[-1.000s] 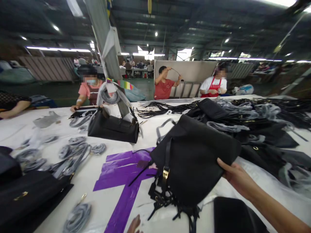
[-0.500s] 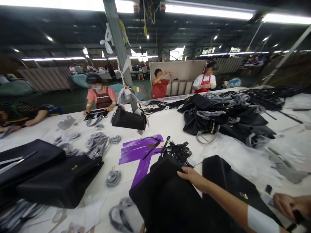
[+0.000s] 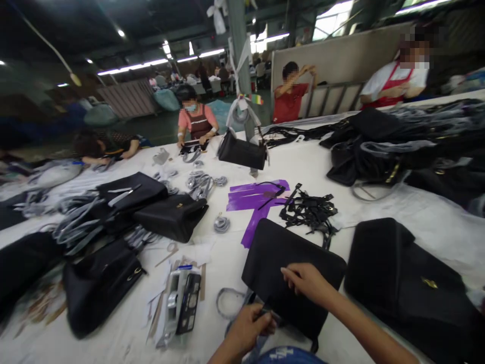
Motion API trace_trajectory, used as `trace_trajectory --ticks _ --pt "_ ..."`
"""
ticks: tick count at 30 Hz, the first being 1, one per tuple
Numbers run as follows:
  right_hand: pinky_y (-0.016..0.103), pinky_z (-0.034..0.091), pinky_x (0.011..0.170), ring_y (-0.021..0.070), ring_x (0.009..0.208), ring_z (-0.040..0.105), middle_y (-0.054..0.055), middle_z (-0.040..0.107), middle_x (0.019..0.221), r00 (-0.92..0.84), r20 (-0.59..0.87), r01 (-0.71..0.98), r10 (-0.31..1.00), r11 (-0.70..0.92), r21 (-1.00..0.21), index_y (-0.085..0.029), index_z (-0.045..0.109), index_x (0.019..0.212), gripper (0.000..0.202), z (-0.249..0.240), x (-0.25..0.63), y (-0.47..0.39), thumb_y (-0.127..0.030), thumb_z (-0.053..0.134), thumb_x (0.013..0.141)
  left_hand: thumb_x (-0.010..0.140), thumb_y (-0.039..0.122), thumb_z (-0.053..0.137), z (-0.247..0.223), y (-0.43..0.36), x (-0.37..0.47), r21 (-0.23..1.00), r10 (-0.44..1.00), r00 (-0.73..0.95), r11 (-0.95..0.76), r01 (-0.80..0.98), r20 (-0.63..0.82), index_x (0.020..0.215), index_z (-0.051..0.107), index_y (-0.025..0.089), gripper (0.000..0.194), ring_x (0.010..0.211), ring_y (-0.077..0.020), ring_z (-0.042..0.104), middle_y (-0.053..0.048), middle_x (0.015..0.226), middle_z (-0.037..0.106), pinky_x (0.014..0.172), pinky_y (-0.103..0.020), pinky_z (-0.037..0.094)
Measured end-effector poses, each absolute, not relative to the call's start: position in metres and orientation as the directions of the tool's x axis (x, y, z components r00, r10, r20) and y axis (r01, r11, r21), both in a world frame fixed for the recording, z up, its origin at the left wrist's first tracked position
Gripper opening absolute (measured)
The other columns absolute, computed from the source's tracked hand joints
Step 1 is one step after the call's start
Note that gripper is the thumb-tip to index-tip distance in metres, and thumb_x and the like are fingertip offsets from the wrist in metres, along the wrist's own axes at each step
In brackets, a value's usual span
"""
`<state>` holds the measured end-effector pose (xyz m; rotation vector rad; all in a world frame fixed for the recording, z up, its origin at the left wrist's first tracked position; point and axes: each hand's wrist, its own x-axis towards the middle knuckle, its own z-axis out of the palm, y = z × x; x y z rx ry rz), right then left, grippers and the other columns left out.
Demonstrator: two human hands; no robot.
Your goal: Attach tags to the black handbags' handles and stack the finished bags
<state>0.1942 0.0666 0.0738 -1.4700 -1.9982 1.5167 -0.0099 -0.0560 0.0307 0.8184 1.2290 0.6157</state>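
A black bag [image 3: 265, 247] lies tilted on the white table in front of me, its smooth face up. My right hand [image 3: 305, 280] is over the middle of that face, fingers partly stretched out with nothing visible in them. At the bag's near left edge, my left hand [image 3: 252, 323] has its fingers curled in a grip on the edge; the exact hold is partly hidden. A grey-wrapped strap [image 3: 229, 302] loops out beside the left hand. Just beyond the bag is a heap of short black straps with buckles [image 3: 312, 210].
Purple tape [image 3: 253, 199] marks the tabletop. Another black bag with a gold clasp [image 3: 401, 273] lies right. More bags [image 3: 102, 283], coiled straps [image 3: 222, 223] and a black-and-silver box [image 3: 188, 303] are left. A bag hangs by the post [image 3: 242, 151]. Several people work across the table.
My view has swung right to left, showing more of the left side. The bag now lies lower and flatter. My right hand has left its far edge; my left hand has come into view.
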Motion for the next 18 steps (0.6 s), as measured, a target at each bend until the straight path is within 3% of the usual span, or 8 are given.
trace_trajectory --ticks 2,4,7,9,13,15,17,18 --pt "0.023 0.04 0.044 0.0129 0.044 0.054 0.003 0.064 0.061 -0.551 -0.552 0.518 0.627 -0.262 -0.814 -0.016 0.067 0.074 0.055 0.067 0.191 0.024 -0.063 0.04 0.086 0.076 0.051 0.061 0.047 -0.054 -0.011 0.785 0.785 0.254 0.606 -0.128 -0.565 0.099 0.065 0.013 0.045 0.076 -0.0185 0.064 -0.008 0.087 0.069 0.074 -0.031 0.048" --pt "0.023 0.043 0.049 0.0139 0.052 0.056 0.004 0.066 0.069 -0.665 -0.537 0.424 0.519 -0.33 -0.844 -0.016 0.069 0.089 0.05 0.058 0.186 -0.005 -0.062 0.049 0.082 0.078 0.047 0.061 0.061 -0.053 -0.011 0.795 0.808 0.227 0.582 -0.17 -0.543 0.107 0.065 0.014 0.044 0.081 -0.019 0.064 -0.008 0.092 0.069 0.077 -0.032 0.048" --pt "0.028 0.048 0.065 0.0174 0.068 0.06 0.007 0.067 0.084 -0.731 -0.42 0.231 0.538 -0.383 -0.894 -0.016 0.064 0.108 0.052 0.041 0.173 -0.025 -0.056 0.063 0.075 0.08 0.04 0.059 0.07 -0.053 -0.004 0.909 0.897 0.171 0.416 -0.017 -0.408 0.105 0.07 0.017 0.035 0.102 -0.0221 0.06 -0.008 0.102 0.069 0.091 -0.034 0.044" --pt "0.029 0.046 0.06 0.0169 0.062 0.057 0.006 0.065 0.075 -0.685 -0.456 0.217 0.568 -0.438 -0.873 -0.014 0.065 0.104 0.055 0.03 0.163 -0.029 -0.058 0.067 0.07 0.078 0.038 0.063 0.068 -0.052 0.0 0.945 0.937 0.146 0.3 0.132 -0.318 0.096 0.074 0.02 0.028 0.112 -0.0226 0.055 -0.007 0.111 0.067 0.099 -0.033 0.04" --pt "0.026 0.038 0.049 0.0131 0.048 0.048 -0.002 0.052 0.053 -0.547 -0.56 0.236 0.623 -0.527 -0.816 -0.013 0.067 0.094 0.056 0.022 0.158 -0.033 -0.06 0.071 0.064 0.083 0.044 0.055 0.052 -0.029 -0.024 0.944 0.935 0.176 0.276 0.183 -0.308 0.094 0.074 0.019 0.034 0.099 -0.0209 0.062 -0.007 0.108 0.069 0.089 -0.032 0.048" --pt "0.025 0.038 0.049 0.0127 0.048 0.047 -0.003 0.05 0.053 -0.471 -0.577 0.199 0.667 -0.557 -0.806 -0.015 0.068 0.093 0.055 0.028 0.16 -0.037 -0.06 0.072 0.062 0.084 0.046 0.052 0.04 -0.004 -0.061 0.931 0.939 0.001 0.342 0.128 -0.345 0.103 0.071 0.017 0.039 0.089 -0.0202 0.065 -0.008 0.099 0.071 0.075 -0.03 0.052" --pt "0.026 0.038 0.049 0.0131 0.048 0.046 -0.003 0.048 0.052 -0.401 -0.589 0.182 0.702 -0.569 -0.802 -0.017 0.069 0.089 0.053 0.038 0.163 -0.041 -0.061 0.073 0.06 0.081 0.039 0.059 0.026 0.025 -0.11 0.916 0.864 -0.381 0.39 0.092 -0.329 0.105 0.067 0.014 0.036 0.086 -0.0186 0.065 -0.011 0.1 0.07 0.072 -0.028 0.052" --pt "0.027 0.039 0.049 0.0137 0.048 0.046 -0.003 0.048 0.052 -0.368 -0.592 0.187 0.717 -0.567 -0.802 -0.018 0.069 0.087 0.052 0.042 0.164 -0.042 -0.062 0.072 0.059 0.081 0.033 0.06 0.019 0.039 -0.134 0.894 0.747 -0.574 0.444 0.056 -0.335 0.108 0.065 0.012 0.034 0.084 -0.0169 0.065 -0.012 0.098 0.069 0.072 -0.026 0.052"
